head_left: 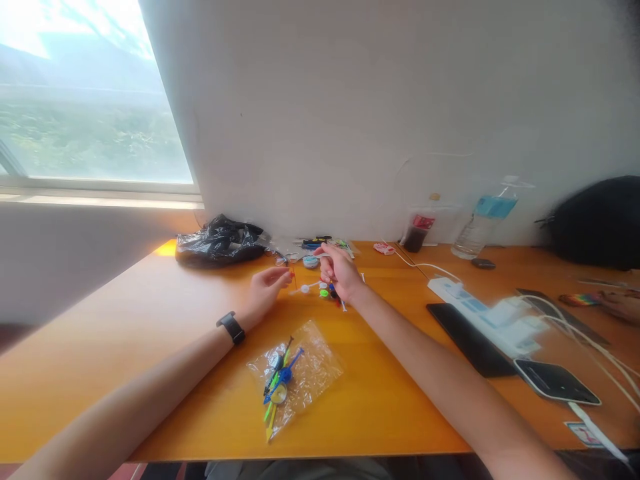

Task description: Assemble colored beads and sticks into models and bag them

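Observation:
My left hand (pixel 270 290), with a dark watch on its wrist, pinches a small thin red plastic piece (pixel 293 275) over the table. Just to its right, my right hand (pixel 343 270) has its fingers curled together; whatever is in them is hidden. Beneath and beside the right hand lie small plastic pieces: a white piece with a round middle (pixel 305 289), a bright green one (pixel 324 293) and some dark ones partly covered by the hand. Nearer to me rests a clear plastic bag (pixel 315 360) with blue, green, yellow and black arrow-like pieces (pixel 283 380).
A black plastic bag (pixel 220 243) and packaged tools (pixel 316 243) lie along the wall. To the right are a power strip (pixel 470 313) with cables, phones (pixel 556 381), a water bottle (pixel 480 227) and a drink cup (pixel 416 237). Another person's hand (pixel 620 305) shows at the right edge.

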Demonstrator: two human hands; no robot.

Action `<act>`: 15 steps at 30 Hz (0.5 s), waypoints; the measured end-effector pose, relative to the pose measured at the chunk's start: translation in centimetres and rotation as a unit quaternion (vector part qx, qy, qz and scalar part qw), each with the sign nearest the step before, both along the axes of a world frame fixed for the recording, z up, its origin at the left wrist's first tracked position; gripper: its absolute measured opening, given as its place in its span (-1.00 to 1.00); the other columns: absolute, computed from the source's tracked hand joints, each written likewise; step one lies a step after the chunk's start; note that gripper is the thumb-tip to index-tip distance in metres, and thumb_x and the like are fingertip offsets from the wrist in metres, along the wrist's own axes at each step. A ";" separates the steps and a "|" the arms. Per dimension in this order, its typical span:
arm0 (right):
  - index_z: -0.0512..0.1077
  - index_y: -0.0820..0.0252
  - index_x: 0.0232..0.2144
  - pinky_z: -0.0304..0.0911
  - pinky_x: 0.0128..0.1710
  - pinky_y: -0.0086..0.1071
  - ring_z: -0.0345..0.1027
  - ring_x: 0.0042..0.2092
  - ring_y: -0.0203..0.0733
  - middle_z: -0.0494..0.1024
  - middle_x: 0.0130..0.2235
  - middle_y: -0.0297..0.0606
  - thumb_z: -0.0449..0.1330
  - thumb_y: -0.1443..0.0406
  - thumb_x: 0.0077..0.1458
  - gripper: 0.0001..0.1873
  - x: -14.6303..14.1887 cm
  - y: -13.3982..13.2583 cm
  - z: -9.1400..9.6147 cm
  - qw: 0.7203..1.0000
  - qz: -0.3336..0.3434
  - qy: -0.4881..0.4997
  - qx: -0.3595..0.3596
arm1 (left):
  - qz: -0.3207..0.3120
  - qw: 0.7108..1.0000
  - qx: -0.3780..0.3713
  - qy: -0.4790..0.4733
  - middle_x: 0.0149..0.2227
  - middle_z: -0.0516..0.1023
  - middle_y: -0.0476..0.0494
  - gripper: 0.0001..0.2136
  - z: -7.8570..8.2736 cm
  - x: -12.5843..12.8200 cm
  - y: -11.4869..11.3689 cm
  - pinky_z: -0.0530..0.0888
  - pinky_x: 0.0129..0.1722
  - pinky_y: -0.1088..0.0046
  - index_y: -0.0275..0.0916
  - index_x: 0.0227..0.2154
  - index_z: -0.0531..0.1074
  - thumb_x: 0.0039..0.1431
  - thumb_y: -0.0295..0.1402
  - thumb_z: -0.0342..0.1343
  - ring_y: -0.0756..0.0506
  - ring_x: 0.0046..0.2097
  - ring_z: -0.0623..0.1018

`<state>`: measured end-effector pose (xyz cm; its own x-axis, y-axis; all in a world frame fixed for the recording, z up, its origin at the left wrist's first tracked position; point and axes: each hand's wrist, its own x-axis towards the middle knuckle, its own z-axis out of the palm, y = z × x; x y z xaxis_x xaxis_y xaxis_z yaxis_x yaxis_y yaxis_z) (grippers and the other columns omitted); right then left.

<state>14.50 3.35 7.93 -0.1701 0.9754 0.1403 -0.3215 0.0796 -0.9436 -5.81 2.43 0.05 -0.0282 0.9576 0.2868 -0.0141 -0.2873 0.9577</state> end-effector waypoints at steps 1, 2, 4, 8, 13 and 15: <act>0.46 0.16 -0.41 -0.14 -0.64 -0.45 -0.20 -0.66 -0.40 0.05 -0.74 -0.59 0.25 0.07 0.16 -0.71 0.1 0.1 -0.1 1.000 0.000 -0.010 0.004 | 0.007 1.000 0.006 -0.004 -0.14 0.70 -0.31 -0.53 0.0 0.0 0.1 0.58 -0.01 0.15 -0.32 -0.09 0.63 0.10 -0.03 0.39 -0.20 -0.13 0.65; 0.46 0.16 -0.40 -0.12 -0.64 -0.45 -0.19 -0.66 -0.40 0.05 -0.73 -0.59 0.23 0.05 0.17 -0.70 0.1 0.2 -0.2 1.000 -0.002 -0.026 0.011 | 0.015 1.000 0.014 -0.011 -0.14 0.70 -0.31 -0.53 -0.1 -0.1 0.2 0.58 -0.02 0.16 -0.32 -0.09 0.63 0.10 -0.03 0.39 -0.19 -0.13 0.65; 0.46 0.14 -0.40 -0.07 -0.61 -0.44 -0.10 -0.66 -0.38 0.09 -0.71 -0.56 0.18 0.04 0.21 -0.69 0.3 0.5 -0.5 0.994 -0.008 -0.094 0.045 | 0.034 0.999 0.030 -0.025 -0.14 0.69 -0.30 -0.53 -0.2 -0.2 0.4 0.58 -0.03 0.18 -0.31 -0.08 0.63 0.11 -0.03 0.38 -0.18 -0.14 0.65; 0.49 0.15 -0.44 0.09 -0.47 -0.40 0.23 -0.51 -0.28 0.40 -0.56 -0.38 0.23 0.15 0.18 -0.77 0.8 1.2 -1.9 0.917 -0.036 -0.352 0.186 | 0.054 0.996 0.041 -0.050 -0.14 0.69 -0.28 -0.57 -0.2 -0.5 0.5 0.57 -0.05 0.20 -0.29 -0.11 0.64 0.12 -0.04 0.37 -0.15 -0.18 0.64; 0.59 0.13 -0.31 0.21 -0.29 -0.33 0.46 -0.26 -0.12 0.65 -0.25 -0.21 0.32 0.22 0.11 -0.87 1.2 0.9 -3.2 0.780 -0.007 -0.570 0.257 | 0.054 0.996 0.036 -0.059 -0.16 0.68 -0.26 -0.60 -0.1 -0.7 0.2 0.56 -0.05 0.22 -0.29 -0.14 0.64 0.12 -0.06 0.37 -0.15 -0.19 0.63; 0.61 0.12 -0.24 0.24 -0.24 -0.33 0.51 -0.17 -0.07 0.67 -0.15 -0.18 0.32 0.20 0.14 -0.84 1.1 0.6 -3.5 0.762 0.021 -0.591 0.262 | 0.052 0.997 0.033 -0.054 -0.17 0.68 -0.25 -0.62 -0.1 -0.7 0.1 0.56 -0.05 0.23 -0.28 -0.14 0.63 0.14 -0.07 0.36 -0.15 -0.18 0.62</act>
